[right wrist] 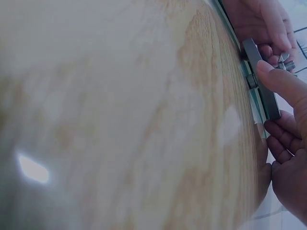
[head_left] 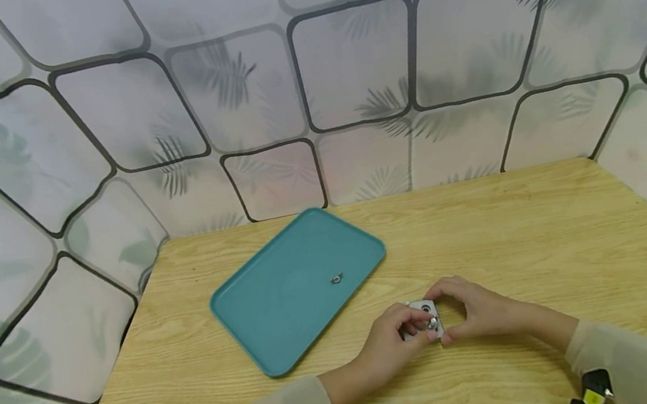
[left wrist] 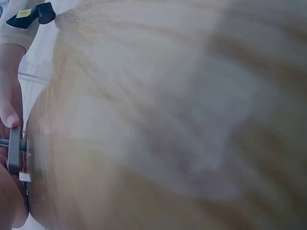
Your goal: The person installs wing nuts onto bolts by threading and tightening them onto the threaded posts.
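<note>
- On the wooden table [head_left: 526, 229], nearer and to the right of the blue tray [head_left: 286, 290]: a flat metal plate [right wrist: 266, 93].
- Broad face up, side edge by the right hand running near to far, slightly slanted; long axis in the head view hard to tell under the left hand.
- Out of the plate, a threaded bolt [right wrist: 289, 65], pointing up, away from the table.
- With the left hand [head_left: 393, 343]: pinching at the bolt, fingers curled.
- With the right hand [head_left: 478, 308]: gripping the plate's edge between thumb and fingers.
- On the tray: a small metal piece [head_left: 336, 279].
</note>
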